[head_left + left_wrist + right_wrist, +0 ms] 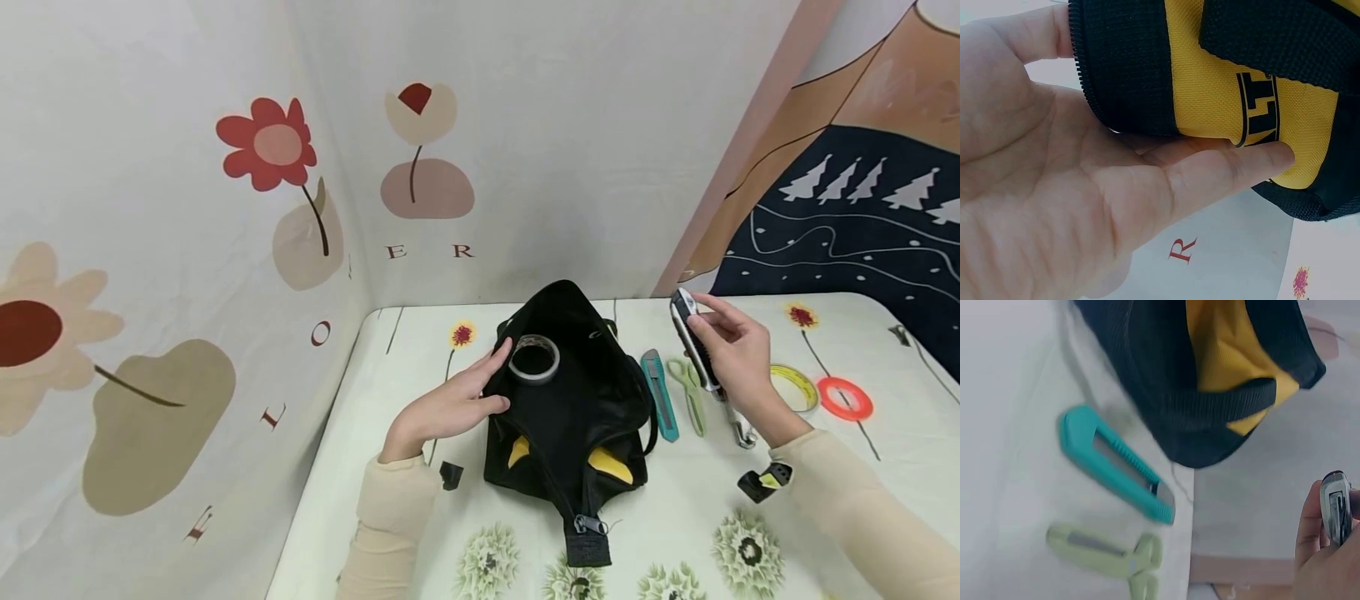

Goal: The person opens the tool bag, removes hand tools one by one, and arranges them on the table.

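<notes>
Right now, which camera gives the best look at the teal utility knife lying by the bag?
The right wrist view: the teal plastic utility knife fills the frame, slider visible, though slightly blurred. The head view shows it whole but small, between the black and yellow fabric bag and the pale green scissors. The left wrist view misses it.

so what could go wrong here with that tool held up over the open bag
The right hand holds the black and silver tool by its fingers above the table; it might slip onto the teal cutter or green scissors. The left hand only rests against the bag, so the soft opening could sag. The tape roll may slide.
</notes>
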`<state>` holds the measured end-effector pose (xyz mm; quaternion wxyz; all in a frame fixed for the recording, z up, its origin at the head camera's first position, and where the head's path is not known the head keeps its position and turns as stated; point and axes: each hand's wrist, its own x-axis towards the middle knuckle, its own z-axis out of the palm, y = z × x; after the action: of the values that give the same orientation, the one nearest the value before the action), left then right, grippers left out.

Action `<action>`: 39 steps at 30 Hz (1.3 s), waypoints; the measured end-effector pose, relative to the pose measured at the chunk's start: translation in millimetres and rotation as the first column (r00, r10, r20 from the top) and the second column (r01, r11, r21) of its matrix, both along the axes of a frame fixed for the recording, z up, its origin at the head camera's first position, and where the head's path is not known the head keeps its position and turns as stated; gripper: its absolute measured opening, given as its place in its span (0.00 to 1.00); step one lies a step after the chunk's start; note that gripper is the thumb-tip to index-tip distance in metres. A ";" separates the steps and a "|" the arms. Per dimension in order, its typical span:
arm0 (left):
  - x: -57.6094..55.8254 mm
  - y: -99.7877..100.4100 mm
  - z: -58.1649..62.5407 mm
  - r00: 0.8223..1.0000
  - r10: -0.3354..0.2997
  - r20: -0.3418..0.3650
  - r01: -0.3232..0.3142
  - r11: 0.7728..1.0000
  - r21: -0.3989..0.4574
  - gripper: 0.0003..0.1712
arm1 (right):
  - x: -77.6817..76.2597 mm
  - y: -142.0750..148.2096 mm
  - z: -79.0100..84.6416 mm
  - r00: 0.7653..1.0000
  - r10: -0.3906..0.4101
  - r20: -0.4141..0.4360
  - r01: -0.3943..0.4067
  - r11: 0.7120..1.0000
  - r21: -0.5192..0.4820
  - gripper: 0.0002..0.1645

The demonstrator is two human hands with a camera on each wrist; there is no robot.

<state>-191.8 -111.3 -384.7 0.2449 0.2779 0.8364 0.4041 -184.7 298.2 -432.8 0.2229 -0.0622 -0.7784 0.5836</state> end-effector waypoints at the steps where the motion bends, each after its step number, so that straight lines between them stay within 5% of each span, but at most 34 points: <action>1: -0.1 0.0 -0.1 1.000 0.000 0.000 0.000 1.000 0.000 0.51 | 0.4 2.9 -0.1 1.000 -0.010 0.009 0.010 1.000 -0.006 0.23; 22: -2.6 0.4 -2.8 1.000 -0.007 -0.006 0.007 1.000 0.004 0.50 | 9.1 64.6 0.4 0.979 -0.175 0.102 0.178 0.983 -0.031 0.25; 39: -1.4 0.4 -1.6 1.000 0.000 0.001 0.000 1.000 -0.004 0.51 | 15.9 109.6 -18.3 0.953 -0.241 0.182 0.249 0.968 -0.023 0.24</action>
<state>-193.2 -110.8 -386.3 0.2457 0.2774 0.8372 0.4023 -168.8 407.8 -451.1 0.2218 -0.2151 -0.7679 0.5611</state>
